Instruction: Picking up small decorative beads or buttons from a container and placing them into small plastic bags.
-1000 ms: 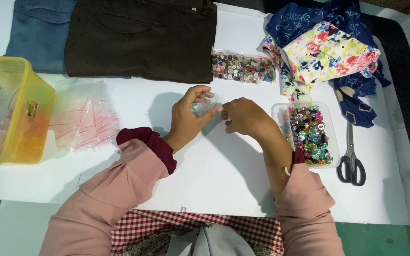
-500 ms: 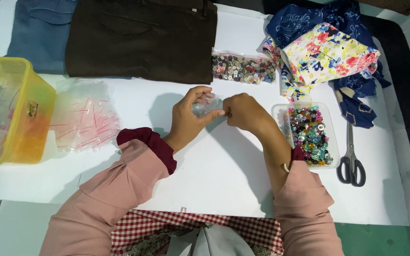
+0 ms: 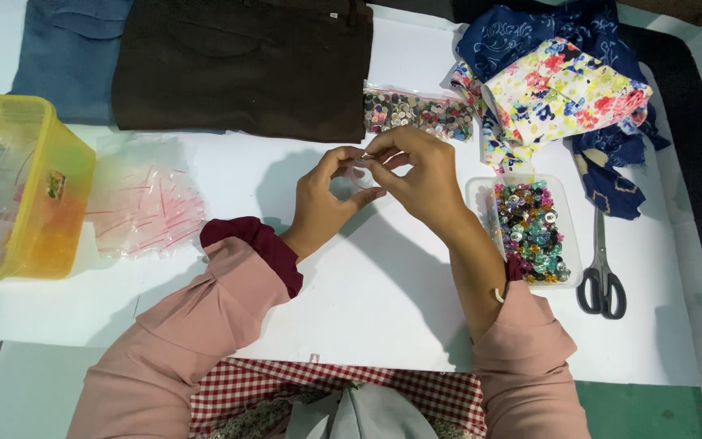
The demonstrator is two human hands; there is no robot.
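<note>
Together, in the head view, the left hand (image 3: 327,203) and right hand (image 3: 420,179) pinch a small clear bag (image 3: 361,172) between fingertips, above the white table (image 3: 367,293) near its far edge. Just right lies a tray of coloured buttons (image 3: 530,232), scissors (image 3: 601,272) beside it.

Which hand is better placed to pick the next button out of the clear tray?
Probably the right hand: the clear tray of buttons lies just beside its forearm, while the left hand is farther away, pinching the small clear bag.
</note>
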